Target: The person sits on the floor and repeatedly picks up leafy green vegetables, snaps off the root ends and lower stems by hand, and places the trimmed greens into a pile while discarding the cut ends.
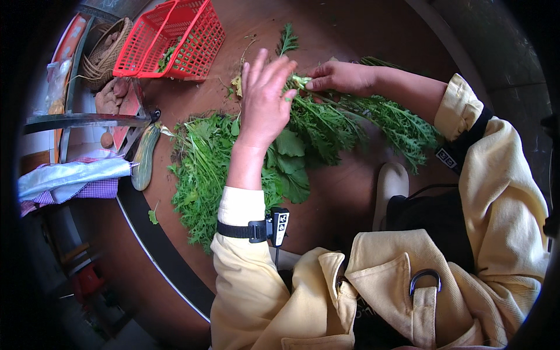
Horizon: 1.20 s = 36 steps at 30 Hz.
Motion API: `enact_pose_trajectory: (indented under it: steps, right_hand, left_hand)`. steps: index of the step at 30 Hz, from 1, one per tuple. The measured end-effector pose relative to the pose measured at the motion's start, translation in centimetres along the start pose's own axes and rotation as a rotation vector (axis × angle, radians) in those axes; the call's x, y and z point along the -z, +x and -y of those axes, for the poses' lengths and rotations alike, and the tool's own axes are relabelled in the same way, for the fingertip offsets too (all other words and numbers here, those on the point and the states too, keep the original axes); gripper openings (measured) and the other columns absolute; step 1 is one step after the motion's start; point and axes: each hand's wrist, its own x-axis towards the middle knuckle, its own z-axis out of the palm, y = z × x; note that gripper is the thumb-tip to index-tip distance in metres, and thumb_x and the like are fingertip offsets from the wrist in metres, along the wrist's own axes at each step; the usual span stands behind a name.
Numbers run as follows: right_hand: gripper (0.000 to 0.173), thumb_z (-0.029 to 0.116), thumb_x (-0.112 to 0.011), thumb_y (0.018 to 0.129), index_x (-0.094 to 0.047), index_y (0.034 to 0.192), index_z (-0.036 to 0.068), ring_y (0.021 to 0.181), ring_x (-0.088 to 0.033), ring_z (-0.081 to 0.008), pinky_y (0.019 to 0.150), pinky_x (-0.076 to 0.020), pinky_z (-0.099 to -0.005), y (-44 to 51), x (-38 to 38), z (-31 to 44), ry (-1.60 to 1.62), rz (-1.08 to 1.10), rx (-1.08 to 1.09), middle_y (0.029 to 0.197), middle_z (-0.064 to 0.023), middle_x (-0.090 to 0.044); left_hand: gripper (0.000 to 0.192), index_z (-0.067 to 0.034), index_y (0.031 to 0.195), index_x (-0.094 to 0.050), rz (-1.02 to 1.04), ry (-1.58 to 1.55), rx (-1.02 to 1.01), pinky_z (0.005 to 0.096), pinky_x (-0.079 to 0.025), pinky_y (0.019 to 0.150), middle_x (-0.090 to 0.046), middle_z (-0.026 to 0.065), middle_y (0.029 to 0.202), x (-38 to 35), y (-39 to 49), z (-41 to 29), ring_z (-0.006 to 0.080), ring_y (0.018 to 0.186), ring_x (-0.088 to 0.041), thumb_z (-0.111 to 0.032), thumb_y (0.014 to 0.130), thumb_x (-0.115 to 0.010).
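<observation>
My right hand (341, 78) grips the pale stem end of a leafy green plant (389, 120), whose frilly leaves hang down toward the right. Beside it, my left hand (267, 94) is raised with its fingers apart; no object shows in it, though its palm side is partly hidden. Beneath and left of that hand spreads a large heap of leafy greens (201, 175) on the brown floor (332, 192). Broad smooth leaves (291, 162) lie at the heap's right side. A single serrated leaf (287, 41) shows just beyond my left fingertips.
A red plastic basket (192, 48) with some greens inside stands at the upper left. Near it are a wicker basket (103, 54) of tubers, a low shelf frame (87, 119) and a long green squash (145, 155). My shoe (390, 183) is right of the greens.
</observation>
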Motion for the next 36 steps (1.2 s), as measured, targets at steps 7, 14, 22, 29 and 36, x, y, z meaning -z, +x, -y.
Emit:
enact_pose_trajectory:
  steps: [7,14,22,29,36]
  right_hand:
    - [0.024,0.026,-0.054,0.090,-0.057,0.090,0.001,0.061,-0.057,-0.0127,0.059,-0.0454,-0.0296,-0.9,-1.5,0.7,-0.513,0.058,0.023,0.066,-0.0036,-0.059]
    - [0.025,0.027,-0.053,0.087,-0.061,0.086,0.003,0.051,-0.053,-0.0146,0.048,-0.0425,-0.0305,-0.6,-1.9,-0.1,-0.549,0.084,-0.023,0.067,-0.0040,-0.059]
    - [0.019,0.016,-0.051,0.088,-0.060,0.081,0.001,0.045,-0.042,-0.0108,0.039,-0.0352,-0.0278,0.6,-3.2,-1.0,0.138,-0.208,-0.275,0.064,-0.0038,-0.053]
    - [0.021,0.016,-0.051,0.092,-0.057,0.079,0.001,0.044,-0.041,-0.0111,0.039,-0.0353,-0.0279,1.1,-3.5,0.3,0.405,-0.329,-0.169,0.063,-0.0029,-0.052]
    - [0.023,0.021,-0.049,0.095,-0.055,0.083,0.003,0.048,-0.040,-0.0091,0.042,-0.0343,-0.0252,0.2,-4.1,1.0,0.235,-0.302,0.000,0.064,-0.0002,-0.047]
  left_hand:
    - [0.019,-0.008,0.100,-0.063,0.383,-0.100,0.080,0.0514,-0.021,0.109,-0.061,0.0116,0.094,-0.4,-0.9,0.1,0.0283,0.107,-0.051,-0.015,0.081,-0.063]
    - [0.019,-0.008,0.093,-0.062,0.536,-0.131,0.238,0.0417,-0.035,0.088,-0.060,0.0111,0.085,-2.1,-2.0,-0.2,0.0290,0.096,-0.050,-0.025,0.086,-0.057]
    - [0.013,-0.009,0.085,-0.064,0.318,0.095,0.412,0.0423,-0.035,0.081,-0.065,0.0101,0.081,-3.8,-1.4,-2.1,0.0285,0.090,-0.055,-0.021,0.084,-0.058]
    - [0.015,-0.009,0.084,-0.065,0.124,0.219,0.470,0.0429,-0.035,0.081,-0.066,0.0096,0.079,-3.9,0.0,-2.5,0.0275,0.090,-0.055,-0.022,0.084,-0.059]
    - [0.014,-0.006,0.086,-0.063,0.024,-0.234,0.679,0.0388,-0.041,0.072,-0.064,0.0114,0.075,-4.1,-0.4,-1.1,0.0264,0.079,-0.058,-0.019,0.085,-0.058]
